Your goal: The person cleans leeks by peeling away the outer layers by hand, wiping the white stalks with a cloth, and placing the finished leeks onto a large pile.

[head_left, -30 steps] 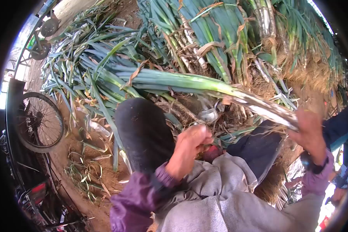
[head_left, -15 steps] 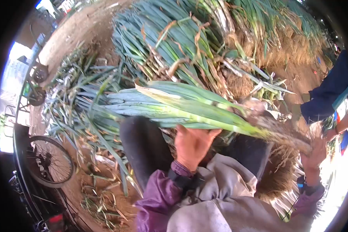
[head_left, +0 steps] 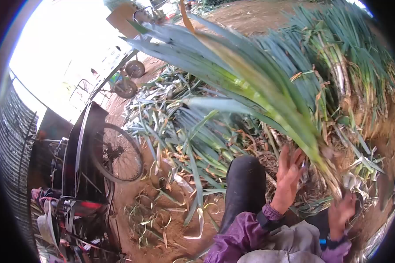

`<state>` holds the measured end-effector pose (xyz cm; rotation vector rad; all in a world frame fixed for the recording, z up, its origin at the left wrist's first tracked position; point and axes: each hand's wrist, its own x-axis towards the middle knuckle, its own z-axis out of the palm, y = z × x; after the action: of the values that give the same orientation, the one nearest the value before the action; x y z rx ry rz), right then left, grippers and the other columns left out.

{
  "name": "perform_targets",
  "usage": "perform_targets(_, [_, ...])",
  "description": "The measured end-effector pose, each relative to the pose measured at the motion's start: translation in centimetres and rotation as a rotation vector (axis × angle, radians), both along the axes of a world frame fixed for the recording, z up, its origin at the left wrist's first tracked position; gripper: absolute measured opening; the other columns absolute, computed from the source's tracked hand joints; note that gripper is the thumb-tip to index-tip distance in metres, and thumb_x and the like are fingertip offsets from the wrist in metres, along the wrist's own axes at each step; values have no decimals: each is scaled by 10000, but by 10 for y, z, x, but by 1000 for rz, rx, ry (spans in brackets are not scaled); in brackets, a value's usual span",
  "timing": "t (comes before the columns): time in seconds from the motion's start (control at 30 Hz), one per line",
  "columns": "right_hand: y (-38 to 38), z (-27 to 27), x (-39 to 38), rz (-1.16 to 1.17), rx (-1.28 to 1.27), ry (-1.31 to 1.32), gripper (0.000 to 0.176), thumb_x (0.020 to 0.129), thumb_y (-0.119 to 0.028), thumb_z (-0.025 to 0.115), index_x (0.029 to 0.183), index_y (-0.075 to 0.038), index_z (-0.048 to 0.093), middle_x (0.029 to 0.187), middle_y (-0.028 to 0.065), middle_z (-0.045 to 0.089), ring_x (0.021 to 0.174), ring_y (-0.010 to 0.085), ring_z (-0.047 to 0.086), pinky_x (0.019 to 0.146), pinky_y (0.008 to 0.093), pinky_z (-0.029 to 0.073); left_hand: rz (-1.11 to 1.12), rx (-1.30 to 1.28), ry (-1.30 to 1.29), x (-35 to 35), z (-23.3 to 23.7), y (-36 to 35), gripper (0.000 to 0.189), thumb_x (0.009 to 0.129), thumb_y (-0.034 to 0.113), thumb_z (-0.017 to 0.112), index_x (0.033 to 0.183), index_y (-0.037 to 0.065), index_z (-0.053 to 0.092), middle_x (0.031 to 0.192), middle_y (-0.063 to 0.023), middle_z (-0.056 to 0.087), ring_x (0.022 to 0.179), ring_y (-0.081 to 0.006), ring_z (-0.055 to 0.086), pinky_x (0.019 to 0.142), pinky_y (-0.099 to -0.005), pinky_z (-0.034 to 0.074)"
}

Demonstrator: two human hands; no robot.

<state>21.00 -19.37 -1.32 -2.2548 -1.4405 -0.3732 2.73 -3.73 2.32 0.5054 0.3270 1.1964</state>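
Note:
A leek bunch point(head_left: 267, 96) with broad green leaves and one yellowed leaf slants from the upper left down to the right, slightly blurred. My right hand point(head_left: 341, 215) is closed round its root end at the lower right. Just left of the stalks, my left hand point(head_left: 288, 177) is raised with its fingers spread, holding nothing. Beneath the bunch lies a pile of loose leeks and leaves point(head_left: 197, 127) on the ground. My bent knee point(head_left: 245, 179) is left of my left hand.
Stacked leeks point(head_left: 360, 57) stand at the upper right. A spoked wheel point(head_left: 116, 152) and dark cart frame are on the left, near a corrugated panel point(head_left: 15, 140). Leaf scraps point(head_left: 149, 219) lie on the brown soil. Small wheels point(head_left: 125, 87) show farther back.
The leek bunch has swung from nearly level to steeply slanted, its leaves now higher. My left hand has come away from beneath its stalks. The view has turned left.

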Motion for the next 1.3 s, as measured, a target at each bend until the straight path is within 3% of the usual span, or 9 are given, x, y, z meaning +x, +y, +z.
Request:
perform_targets(0.17, [72,-138,-14,106,-263,-194,537,688,-88,645,1188,27,487,1002,241,548,890,399,537,743,484,443,6,-492,861,-3,-156,-47,502,896,334,577,1265,4,493,1020,-66,570,927,-186,543,830,-339,436])
perform_targets(0.3, [86,-209,-30,263,-594,-164,434,728,-85,609,1127,53,511,932,202,612,935,371,553,812,441,433,-153,-653,822,-13,-198,-49,496,842,302,608,1188,-47,536,1084,-150,595,1018,-226,549,877,-347,417])
perform_targets(0.67, [88,-165,-66,90,-720,448,382,671,-161,683,976,24,546,956,252,616,930,425,572,821,507,433,-242,-730,873,1,-259,-47,297,849,325,573,805,40,642,691,-36,565,629,-151,505,554,-378,378])
perform_targets(0.73, [88,-158,-71,180,-687,586,362,608,-182,703,879,15,567,884,257,620,890,446,584,788,521,440,-134,-956,800,-1,-196,-39,334,882,338,515,925,30,635,777,-64,580,694,-170,525,619,-350,410])
perform_targets(0.8, [90,-131,-85,210,-607,673,371,537,-218,729,793,13,594,796,249,623,809,444,598,731,500,463,-101,-812,649,1,-276,-50,338,918,338,462,912,55,646,717,-31,563,632,-145,512,606,-295,412])
perform_targets(0.87, [81,-158,-81,282,-471,708,380,539,-220,733,801,18,596,789,246,624,782,438,600,720,480,472,208,-134,1110,14,-374,-78,323,924,332,455,881,69,637,725,-21,564,644,-139,520,605,-308,413])
perform_targets(0.93, [82,-165,-81,294,-443,848,396,543,-230,730,813,24,591,769,242,615,760,435,592,708,477,464,-48,-681,824,10,-357,-54,400,945,381,495,685,88,574,596,-10,499,537,-122,435,514,-327,323])
perform_targets(1.17, [88,-132,-97,335,-405,761,368,556,-203,697,796,21,531,758,238,565,773,453,545,692,502,419,76,-248,1192,-2,-302,-47,331,903,285,512,850,-30,596,755,-223,593,757,-360,599,699,-469,446])
perform_targets(1.3, [87,-114,-105,356,-368,700,386,587,-193,682,841,31,499,782,263,556,752,460,541,683,507,423,86,-228,1151,-5,-263,-43,353,908,297,508,917,-38,617,788,-189,647,751,-310,642,685,-447,476])
